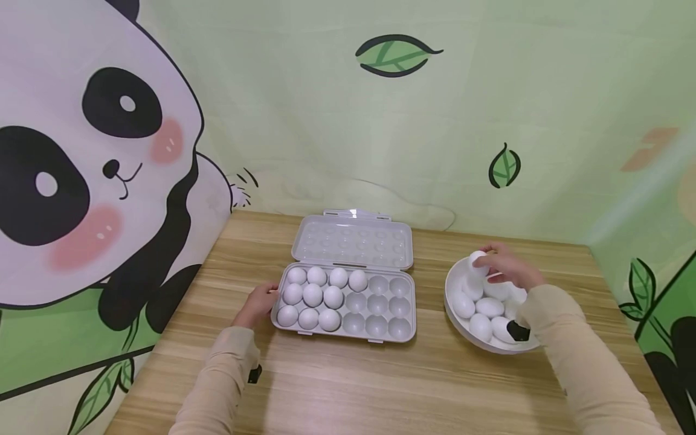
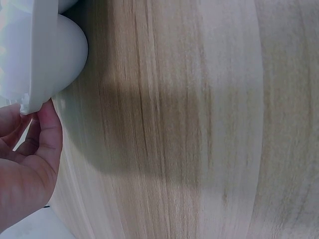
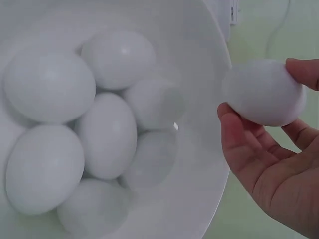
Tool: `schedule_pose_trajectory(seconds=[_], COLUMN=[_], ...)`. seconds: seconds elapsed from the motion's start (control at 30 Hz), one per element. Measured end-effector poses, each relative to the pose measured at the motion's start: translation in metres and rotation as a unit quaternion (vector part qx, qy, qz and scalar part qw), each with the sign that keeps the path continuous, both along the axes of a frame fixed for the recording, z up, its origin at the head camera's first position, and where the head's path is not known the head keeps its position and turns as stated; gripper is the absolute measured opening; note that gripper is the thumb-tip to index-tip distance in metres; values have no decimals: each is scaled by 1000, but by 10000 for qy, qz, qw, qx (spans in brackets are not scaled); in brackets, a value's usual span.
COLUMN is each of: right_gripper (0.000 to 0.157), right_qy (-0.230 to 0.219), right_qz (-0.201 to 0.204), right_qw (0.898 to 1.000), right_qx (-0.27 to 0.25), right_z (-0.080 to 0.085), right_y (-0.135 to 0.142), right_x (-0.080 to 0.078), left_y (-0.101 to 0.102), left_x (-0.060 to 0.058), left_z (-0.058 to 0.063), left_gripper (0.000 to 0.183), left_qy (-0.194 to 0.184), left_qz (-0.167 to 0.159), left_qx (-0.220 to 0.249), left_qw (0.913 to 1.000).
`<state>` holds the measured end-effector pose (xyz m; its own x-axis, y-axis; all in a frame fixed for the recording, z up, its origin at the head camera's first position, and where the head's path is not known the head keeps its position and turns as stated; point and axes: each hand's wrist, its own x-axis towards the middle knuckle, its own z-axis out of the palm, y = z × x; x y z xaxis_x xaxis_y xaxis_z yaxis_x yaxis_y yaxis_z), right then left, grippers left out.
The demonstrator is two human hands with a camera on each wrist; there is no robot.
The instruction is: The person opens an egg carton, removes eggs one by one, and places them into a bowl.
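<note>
In the head view, my left hand (image 1: 258,304) grips the left edge of a pale plastic egg box (image 1: 377,304). The left wrist view shows the thumb and fingers (image 2: 49,130) pinching its rim. White eggs (image 1: 312,295) fill the box's left side and part of its back row; the cups on the right are bare. My right hand (image 1: 511,267) holds a white egg (image 3: 264,92) between thumb and fingers over the far rim of a white bowl (image 1: 462,329). Several more eggs (image 3: 106,135) lie inside that bowl.
The box's lid (image 1: 353,241) lies folded back towards the wall. Beneath everything is a wooden table (image 1: 337,386). A printed cloth backdrop (image 1: 304,121) with a panda and leaves rises behind the table and along its sides.
</note>
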<state>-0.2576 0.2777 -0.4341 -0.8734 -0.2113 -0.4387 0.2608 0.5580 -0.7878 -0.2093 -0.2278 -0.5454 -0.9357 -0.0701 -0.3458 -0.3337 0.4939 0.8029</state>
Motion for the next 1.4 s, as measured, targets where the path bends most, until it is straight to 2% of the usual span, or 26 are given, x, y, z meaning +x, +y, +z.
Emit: schedule_pose_trajectory(seconds=[0.2,0.37,0.53,0.7,0.8,0.93,1.13,1.3,1.4], right_gripper=[52,45,37,30,27,28,30,35,32], right_qy=[-58,-100,155,681,841,917,1114,1109,1168], right_qz=[-42,-91,-77,56,146,291,558,624,687], right_qw=[9993,9982,9945,9835,9776,9701,9525,9445,9381], right_qx=[379,593,1033,1676,1923,2227,2780,3030,3188], right_z=[-3,-8,-9,-11,-13,-19,-22,-24,-26], right_y=[14,24,27,30,33,36,39,36,35], right_x=[2,3,6,9,9,10,10,11,11], left_y=[1,2,1,1,1,1,0,1,1], left_x=[0,1,0,0,0,0,1,1,1], left_z=[1,0,0,0,0,0,0,0,-1], left_gripper=[34,34,33,34,35,34,34,34,35], left_qy=[-77,-56,-30,-57,-68,-54,-22,-36,-44], left_qz=[61,73,73,79,53,68,59,78,99], left_qx=[43,125,120,51,25,66,7,12,-10], left_qw=[9999,9999,9999,9999,10000,9999,10000,10000,9999])
